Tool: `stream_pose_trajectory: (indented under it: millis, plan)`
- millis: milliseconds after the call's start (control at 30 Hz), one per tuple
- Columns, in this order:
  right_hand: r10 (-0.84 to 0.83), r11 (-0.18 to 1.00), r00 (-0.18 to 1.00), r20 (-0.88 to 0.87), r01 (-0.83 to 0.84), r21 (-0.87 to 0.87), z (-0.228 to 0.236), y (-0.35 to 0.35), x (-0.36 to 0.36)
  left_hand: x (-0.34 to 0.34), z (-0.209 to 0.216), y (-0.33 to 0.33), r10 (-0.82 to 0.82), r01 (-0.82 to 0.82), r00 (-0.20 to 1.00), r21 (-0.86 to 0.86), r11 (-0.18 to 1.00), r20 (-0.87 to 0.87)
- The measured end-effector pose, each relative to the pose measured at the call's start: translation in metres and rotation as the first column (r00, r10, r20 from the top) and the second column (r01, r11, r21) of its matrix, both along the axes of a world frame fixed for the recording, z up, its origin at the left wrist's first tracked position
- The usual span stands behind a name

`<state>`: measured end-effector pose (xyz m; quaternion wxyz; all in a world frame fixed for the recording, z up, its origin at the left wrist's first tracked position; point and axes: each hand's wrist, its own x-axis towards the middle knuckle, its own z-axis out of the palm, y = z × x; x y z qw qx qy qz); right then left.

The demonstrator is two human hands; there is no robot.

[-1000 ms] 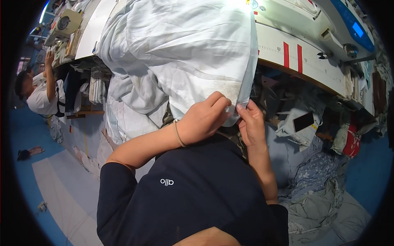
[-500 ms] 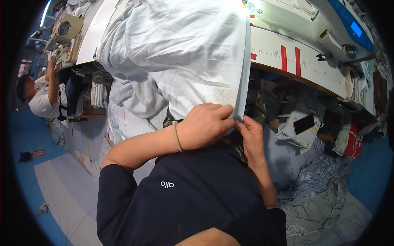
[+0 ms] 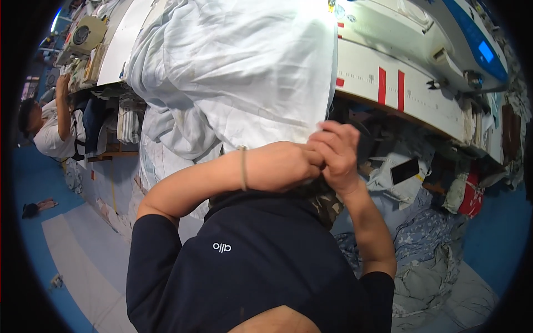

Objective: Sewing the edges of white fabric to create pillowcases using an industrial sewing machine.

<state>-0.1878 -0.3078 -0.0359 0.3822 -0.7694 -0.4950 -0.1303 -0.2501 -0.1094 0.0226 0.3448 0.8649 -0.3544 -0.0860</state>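
A large white cloth (image 3: 255, 72) lies over the table and hangs down toward my lap, its right edge running to my hands. My left hand (image 3: 284, 165) is closed at the cloth's near right corner, palm down, with the held fabric mostly hidden under the fingers. Against its fingertips sits my right hand (image 3: 337, 152), the thumb and index pinched close at the same corner and the other fingers curled and raised, slightly blurred. What lies in the pinch is largely hidden.
A sewing machine (image 3: 449, 44) stands at the upper right on a white table (image 3: 361, 72) with red tape strips. Below hangs a pouch with a phone (image 3: 405, 171); crumpled fabric (image 3: 427, 266) lies lower right. Another person (image 3: 53, 127) works at far left.
My right hand has risen and turned, its fingers now curled above the cloth corner. My left hand has shifted slightly right against it. The cloth's folded right edge looks narrower and flatter.
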Motion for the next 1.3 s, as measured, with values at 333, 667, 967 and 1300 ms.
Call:
stream_pose_trajectory:
  millis: [333,667,967,1300]
  plan:
    - [-0.095,0.99,0.937,-0.337,0.125,0.068,-0.015,0.002,-0.012,0.052,-0.046,0.135,0.826,-0.953,0.177,-0.116,0.279,0.534]
    - [0.014,1.0,0.96,-0.28,-0.019,-0.016,0.008,0.017,0.036,0.14,-0.024,0.165,0.809,-0.86,0.477,-0.006,0.51,0.343]
    - [0.045,0.998,0.979,-0.201,-0.052,-0.029,0.028,0.046,0.087,0.2,-0.036,0.194,0.752,-0.813,0.516,-0.041,0.58,0.411]
    - [0.05,0.994,0.992,-0.115,-0.06,-0.086,0.035,0.068,0.144,0.251,-0.052,0.211,0.709,-0.81,0.479,-0.049,0.584,0.517]
